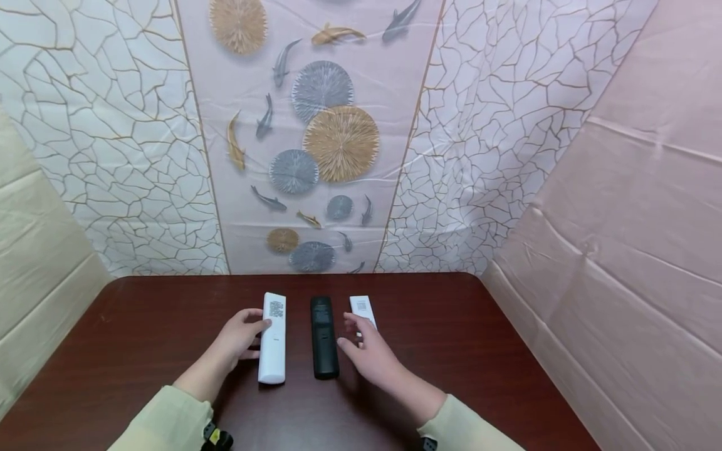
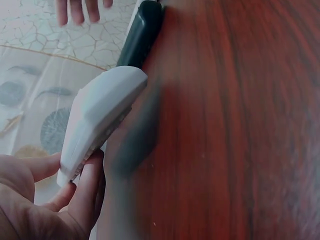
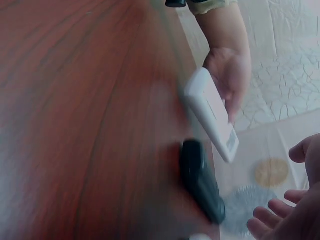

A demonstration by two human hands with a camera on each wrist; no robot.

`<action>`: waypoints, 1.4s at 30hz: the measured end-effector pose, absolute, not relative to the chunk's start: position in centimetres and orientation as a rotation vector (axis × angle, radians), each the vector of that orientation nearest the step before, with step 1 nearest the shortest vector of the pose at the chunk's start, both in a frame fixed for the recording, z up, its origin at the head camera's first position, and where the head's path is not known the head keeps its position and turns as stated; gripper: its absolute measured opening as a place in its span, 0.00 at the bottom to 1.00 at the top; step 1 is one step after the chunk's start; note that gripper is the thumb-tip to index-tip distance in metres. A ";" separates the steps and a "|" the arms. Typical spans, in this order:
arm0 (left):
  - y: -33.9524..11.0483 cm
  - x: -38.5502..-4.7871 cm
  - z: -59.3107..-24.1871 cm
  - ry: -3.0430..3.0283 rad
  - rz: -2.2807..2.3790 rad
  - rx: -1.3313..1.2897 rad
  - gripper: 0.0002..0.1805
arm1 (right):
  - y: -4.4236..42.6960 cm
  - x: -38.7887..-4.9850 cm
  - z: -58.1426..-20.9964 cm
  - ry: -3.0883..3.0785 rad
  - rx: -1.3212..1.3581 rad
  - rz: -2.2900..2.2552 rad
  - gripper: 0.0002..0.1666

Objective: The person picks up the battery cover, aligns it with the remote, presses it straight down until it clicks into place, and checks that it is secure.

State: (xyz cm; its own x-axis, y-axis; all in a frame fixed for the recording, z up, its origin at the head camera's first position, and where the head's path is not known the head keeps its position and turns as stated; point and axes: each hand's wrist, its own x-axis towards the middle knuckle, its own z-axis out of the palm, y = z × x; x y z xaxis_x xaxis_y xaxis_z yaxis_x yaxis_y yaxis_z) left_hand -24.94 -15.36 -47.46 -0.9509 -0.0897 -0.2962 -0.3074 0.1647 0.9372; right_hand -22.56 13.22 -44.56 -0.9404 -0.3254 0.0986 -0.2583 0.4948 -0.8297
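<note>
A long white remote control [image 1: 272,347] is lifted a little off the table, its labelled back up. My left hand [image 1: 238,338] pinches its left edge between thumb and fingers; the left wrist view shows buttons on the underside of the white remote [image 2: 100,102]. Beside it a black remote control [image 1: 324,338] lies back up on the table, touched by neither hand. My right hand [image 1: 369,354] hovers right of the black one, fingers loosely spread and holding nothing. A smaller white remote control [image 1: 361,306] lies just beyond, partly hidden by those fingers.
The dark red-brown wooden table [image 1: 169,307] has rounded far corners. Behind it hangs a patterned cloth [image 1: 316,207] with fish and round leaf shapes. Plain pale fabric [image 1: 615,250] closes off the right side, and similar fabric [image 1: 45,282] the left.
</note>
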 end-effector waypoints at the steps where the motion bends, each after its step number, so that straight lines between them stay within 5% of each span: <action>1: -15.5 -25.0 -47.6 2.267 1.882 -0.391 0.28 | 13.8 -22.5 -44.6 2.676 -0.507 -1.431 0.30; 14: -16.1 -25.7 -48.3 2.279 1.868 -0.420 0.28 | 19.4 -21.6 -44.3 2.848 -0.417 -1.219 0.32; 42: -17.0 -24.8 -47.7 2.396 1.636 -0.350 0.33 | 20.5 -21.1 -45.5 2.887 -0.426 -1.201 0.28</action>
